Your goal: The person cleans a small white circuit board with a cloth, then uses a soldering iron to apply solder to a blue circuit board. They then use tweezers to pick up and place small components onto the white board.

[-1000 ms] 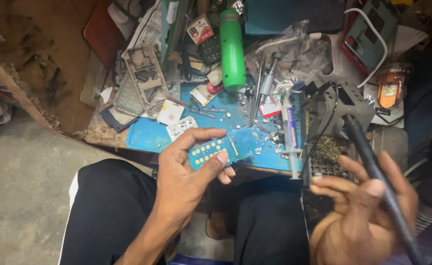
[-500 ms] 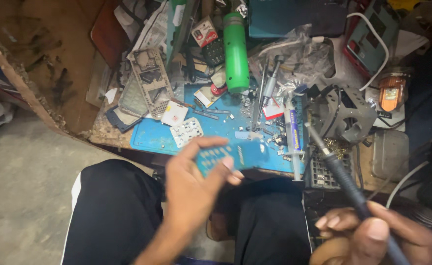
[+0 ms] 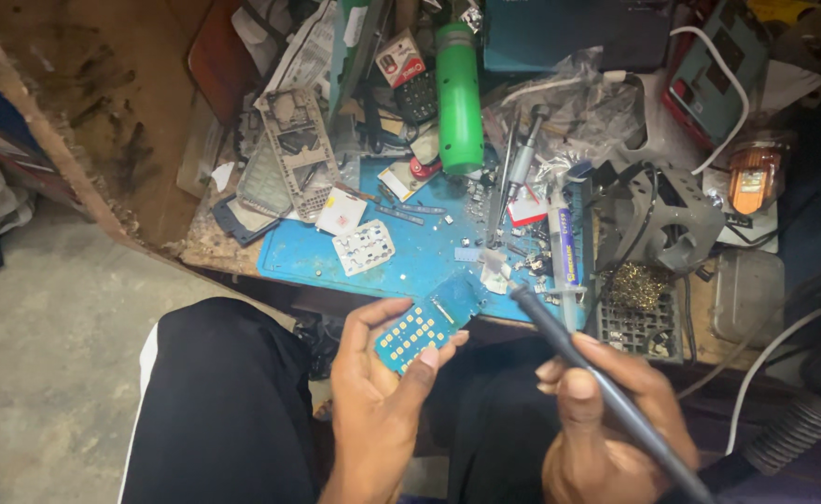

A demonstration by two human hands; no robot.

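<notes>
**Soldering tool brought toward a small phone board held over the lap**

The person's left hand [image 3: 382,392], low in the middle of the frame, pinches a small blue circuit board with rows of pale gold keypad contacts [image 3: 426,327] between thumb and fingertips, tilted face-up just below the near edge of the bench. The right hand [image 3: 606,411], at lower right, is closed in a pen-like grip around a long dark grey soldering-style handpiece [image 3: 606,392], whose tip points up-left and sits just beside the board's upper right corner, not clearly touching it.

Judging from this, the step in hand is lining the tool tip up with a spot on the board. The next move would call for a steady board and a fine, short approach of the tip, since the contacts lie close together.

As for containers: at centre right of the frame a dark square holder [image 3: 636,303] holds a tangle of brass-coloured wire wool. Beside it, further right, sits a grey metal tin [image 3: 748,297] whose contents cannot be seen. The blue rectangular work mat [image 3: 410,245] in the middle of the frame bears loose small parts, a white keypad membrane [image 3: 363,246] and a clear syringe with a blue label [image 3: 564,252]. Above, at upper centre, a green cylindrical bottle [image 3: 458,98] lies among the clutter, and a grey phone frame [image 3: 297,149] rests at upper left of the bench.
</notes>
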